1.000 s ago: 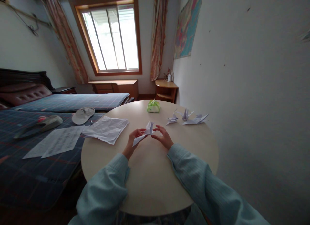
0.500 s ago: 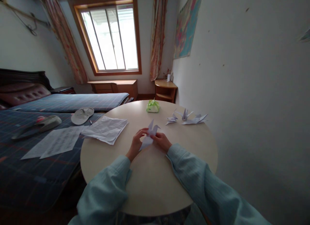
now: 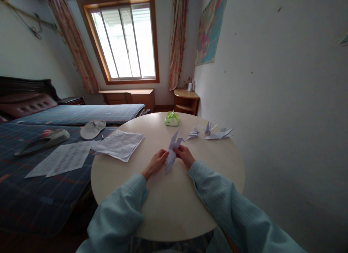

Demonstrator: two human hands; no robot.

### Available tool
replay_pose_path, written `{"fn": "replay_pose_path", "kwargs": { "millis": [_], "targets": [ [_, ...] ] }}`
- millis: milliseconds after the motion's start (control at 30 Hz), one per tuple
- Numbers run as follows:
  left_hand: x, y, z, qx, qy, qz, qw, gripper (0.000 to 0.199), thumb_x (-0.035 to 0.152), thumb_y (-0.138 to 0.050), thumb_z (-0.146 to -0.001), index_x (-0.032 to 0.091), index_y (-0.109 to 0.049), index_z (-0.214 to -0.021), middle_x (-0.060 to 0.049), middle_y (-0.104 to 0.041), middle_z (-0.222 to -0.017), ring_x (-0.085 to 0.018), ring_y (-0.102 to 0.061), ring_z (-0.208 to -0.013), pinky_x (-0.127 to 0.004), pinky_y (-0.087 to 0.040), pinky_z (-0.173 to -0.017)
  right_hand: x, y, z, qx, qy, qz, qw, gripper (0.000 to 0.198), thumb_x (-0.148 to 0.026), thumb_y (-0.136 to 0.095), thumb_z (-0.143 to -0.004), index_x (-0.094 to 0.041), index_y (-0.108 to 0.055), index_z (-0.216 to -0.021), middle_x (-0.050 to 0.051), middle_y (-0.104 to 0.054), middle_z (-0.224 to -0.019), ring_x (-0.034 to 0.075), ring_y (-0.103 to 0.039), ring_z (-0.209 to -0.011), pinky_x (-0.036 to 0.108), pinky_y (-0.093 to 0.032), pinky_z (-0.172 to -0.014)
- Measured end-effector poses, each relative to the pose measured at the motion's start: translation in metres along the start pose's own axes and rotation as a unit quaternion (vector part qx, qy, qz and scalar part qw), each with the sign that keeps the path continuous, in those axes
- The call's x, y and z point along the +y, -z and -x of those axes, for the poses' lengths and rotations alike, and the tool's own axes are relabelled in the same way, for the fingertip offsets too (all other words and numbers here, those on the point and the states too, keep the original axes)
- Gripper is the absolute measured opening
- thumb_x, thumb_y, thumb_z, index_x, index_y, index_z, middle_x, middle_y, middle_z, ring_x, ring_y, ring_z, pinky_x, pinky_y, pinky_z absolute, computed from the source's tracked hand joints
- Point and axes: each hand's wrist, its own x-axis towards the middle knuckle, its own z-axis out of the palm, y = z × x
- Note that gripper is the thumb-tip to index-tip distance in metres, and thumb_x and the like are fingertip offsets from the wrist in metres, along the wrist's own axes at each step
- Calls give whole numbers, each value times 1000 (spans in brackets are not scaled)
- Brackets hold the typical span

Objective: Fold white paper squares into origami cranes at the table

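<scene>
A folded white paper crane (image 3: 172, 154) is held over the middle of the round table (image 3: 174, 209). My left hand (image 3: 157, 162) pinches its left edge. On the other side my right hand (image 3: 185, 155) grips it near the middle, fingers closed. One long point of the paper rises up and away from me, a second bends off to the right, and a third hangs downward. Beyond my right hand, several finished-looking paper cranes (image 3: 208, 129) rest near the table's far right edge.
Loose crumpled white sheets (image 3: 119, 145) lie at the table's left, overhanging its edge. A green tissue pack (image 3: 172, 118) stands at the back. To the left, a bed (image 3: 54, 195) bears printed papers (image 3: 69, 158) and a pale cap (image 3: 92, 129). A bare wall rises at right.
The paper crane has turned more upright and shifted slightly right. My left hand has moved from its upper part to its left edge; my right hand has risen a little.
</scene>
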Motion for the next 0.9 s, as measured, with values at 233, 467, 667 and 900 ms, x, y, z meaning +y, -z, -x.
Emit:
{"fn": "replay_pose_path", "kwargs": {
  "millis": [233, 467, 667, 900],
  "targets": [
    [-7, -1, -1, -32, 4, -6, 999, 35, 48, -56, -65, 14, -54, -72, 0, -56, -61, -10, -49, -55, -21, -34, -50, 1, 1, 1, -27, 23, 40, 999, 36, -36, -74, -45, -17, -61, -72, 1, -66, -66, 20, -62, -69, 37, -51, -65],
    [-11, -6, -1, -104, 53, 46, 992, 42, 52, -52, -65, 13, -51, -79, -1, -59, -58, -7, -47, -40, -19, -33, -40, -3, 0, 1, 52, 60, 11, 997, 37, -36, -74, -44, -16, -59, -71, 1, -66, -67, 18, -61, -68, 36, -49, -68],
    [-4, -3, 2, -89, 59, -29, 994, 30, 45, -44, -72, 15, -48, -70, 7, -44, -39, -6, -37, -28, -17, -25, -32, -5, -7, 6, 89, 44, -37, 994, 32, -29, -73, -44, -17, -59, -70, -1, -64, -69, 14, -58, -66, 32, -47, -68],
    [1, -11, 6, -136, 28, 31, 990, 41, 53, -47, -70, 13, -48, -59, 3, -46, -45, -6, -42, -39, -18, -30, -39, -7, -8, 11, 12, -4, -28, 1000, 29, -22, -71, -47, -19, -57, -73, -4, -59, -64, 10, -52, -57, 24, -42, -55]
  ]
}}
